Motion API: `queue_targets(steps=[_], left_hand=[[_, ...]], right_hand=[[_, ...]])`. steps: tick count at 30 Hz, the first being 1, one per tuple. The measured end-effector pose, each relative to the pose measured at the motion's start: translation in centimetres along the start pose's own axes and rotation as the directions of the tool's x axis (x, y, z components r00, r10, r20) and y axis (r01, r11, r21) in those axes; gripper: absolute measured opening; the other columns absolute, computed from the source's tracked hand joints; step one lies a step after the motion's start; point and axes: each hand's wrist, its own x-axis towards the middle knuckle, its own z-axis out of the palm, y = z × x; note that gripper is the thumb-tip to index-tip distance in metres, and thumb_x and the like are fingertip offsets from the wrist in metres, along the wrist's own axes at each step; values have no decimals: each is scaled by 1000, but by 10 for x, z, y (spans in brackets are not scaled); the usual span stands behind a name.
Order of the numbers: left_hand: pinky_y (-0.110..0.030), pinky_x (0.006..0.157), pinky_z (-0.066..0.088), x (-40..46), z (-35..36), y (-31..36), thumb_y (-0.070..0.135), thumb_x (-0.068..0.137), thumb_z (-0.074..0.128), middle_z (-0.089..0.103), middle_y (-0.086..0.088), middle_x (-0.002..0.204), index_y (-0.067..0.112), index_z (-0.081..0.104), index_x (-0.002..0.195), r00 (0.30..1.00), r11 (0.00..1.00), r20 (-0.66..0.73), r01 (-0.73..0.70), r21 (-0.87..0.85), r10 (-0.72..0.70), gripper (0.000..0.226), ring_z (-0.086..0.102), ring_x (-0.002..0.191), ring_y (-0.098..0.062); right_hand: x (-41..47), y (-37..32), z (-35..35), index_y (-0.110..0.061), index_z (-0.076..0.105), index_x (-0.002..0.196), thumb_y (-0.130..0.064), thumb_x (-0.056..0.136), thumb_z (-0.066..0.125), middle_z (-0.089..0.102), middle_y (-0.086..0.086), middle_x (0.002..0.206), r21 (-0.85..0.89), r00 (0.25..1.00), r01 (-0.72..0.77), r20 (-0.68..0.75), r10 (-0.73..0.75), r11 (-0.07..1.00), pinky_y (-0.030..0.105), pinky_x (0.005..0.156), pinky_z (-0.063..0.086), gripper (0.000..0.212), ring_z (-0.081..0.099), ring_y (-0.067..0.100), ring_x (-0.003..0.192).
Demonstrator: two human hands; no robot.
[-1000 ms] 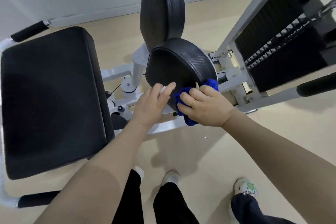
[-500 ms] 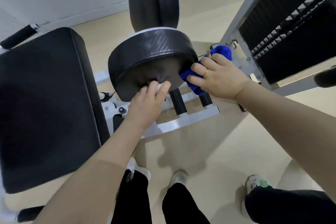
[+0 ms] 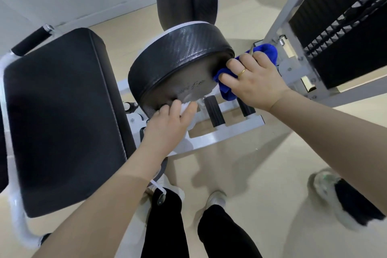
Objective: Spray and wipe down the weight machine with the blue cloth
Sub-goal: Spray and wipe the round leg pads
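Left hand [image 3: 169, 119]: fingers curled under the near rim of the round pad [image 3: 180, 65], steadying it; something white shows between them, what it is I cannot tell.
Right hand [image 3: 254, 81]: grip bunched on the blue cloth [image 3: 227, 90], pressing it to the pad's right underside.
Blue cloth: soft, light, likely to slip loose; best held wadded in the palm.
Round pad: stiff-backed, textured vinyl, probably pivots, so brace the rim.
Weight stack [image 3: 343, 33]: beyond, untouched.

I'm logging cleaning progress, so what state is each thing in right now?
blue cloth: bunched, pressed against the round pad's edge.
round pad: tilted, underside showing.
right hand: grips the cloth.
left hand: holds something white under the pad.
seat pad: bare.
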Motion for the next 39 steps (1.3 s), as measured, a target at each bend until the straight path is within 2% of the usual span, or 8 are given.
queue_targets(steps=[12, 20, 23, 27, 31, 34, 37, 39], left_hand=[[-22, 38, 31, -18, -32, -14, -5, 83, 12, 52, -4, 72, 13, 42, 114, 996, 999, 83, -19, 40, 16, 46, 39, 46, -16], [-23, 38, 37, -19, -70, -19, 3, 82, 55, 54, -10, 99, 17, 31, 129, 990, 953, 99, 125, -277, -101, 55, 50, 51, -21], [-30, 60, 50, 1, -97, -36, 27, 83, 61, 39, -8, 135, 21, 30, 133, 910, 747, 164, 408, -525, -381, 59, 60, 98, -28], [-29, 103, 30, 48, -96, -78, 42, 78, 68, 19, 0, 155, 19, 17, 147, 752, 454, 505, 658, -601, -423, 88, 26, 139, -17], [-35, 95, 43, 71, -86, -96, 43, 77, 69, 47, 4, 138, 30, 29, 142, 731, 361, 648, 676, -642, -214, 77, 53, 114, -22], [-34, 81, 49, 78, -77, -108, 36, 78, 70, 56, 9, 106, 32, 48, 120, 770, 352, 627, 622, -699, -118, 48, 55, 85, -14], [-26, 68, 41, 84, -67, -120, 36, 73, 74, 53, 12, 88, 37, 49, 88, 784, 390, 617, 590, -707, -67, 29, 51, 81, -10], [-23, 70, 37, 77, -62, -121, 45, 70, 74, 55, 6, 99, 31, 51, 97, 789, 449, 609, 574, -685, -80, 38, 52, 91, -13]], right_hand=[[9, -9, -9, -15, 48, 85, -4, 81, 38, 59, 7, 87, -37, 991, -80, 105, 84, 996, 34, 65, 42, 15, 53, 26, 69], [6, -26, -16, -13, 51, 83, -9, 76, 40, 58, 8, 86, 12, 945, -291, 161, 285, 957, 35, 65, 29, 15, 52, 25, 68], [8, -47, -24, -11, 60, 87, -11, 72, 42, 59, 14, 88, 182, 829, -548, 243, 503, 816, 35, 64, 36, 23, 54, 30, 70], [12, -70, -34, -6, 61, 95, -4, 76, 39, 56, 19, 103, 292, 609, -793, 381, 695, 534, 40, 68, 39, 29, 50, 38, 84], [12, -81, -43, -9, 57, 109, -4, 86, 47, 42, 14, 122, 414, 428, -887, 568, 703, 206, 33, 94, 36, 26, 34, 22, 111], [14, -83, -49, -14, 55, 107, -18, 87, 40, 38, 6, 124, 440, 361, -895, 613, 703, 76, 23, 92, 33, 26, 34, 12, 114], [31, -85, -66, -10, 56, 103, -9, 88, 35, 43, 13, 115, 468, 380, -874, 485, 788, 133, 27, 84, 39, 25, 45, 24, 104], [53, -80, -81, -14, 53, 95, -3, 84, 35, 44, 8, 107, 609, 365, -787, 329, 871, 99, 22, 82, 41, 24, 48, 20, 97]])
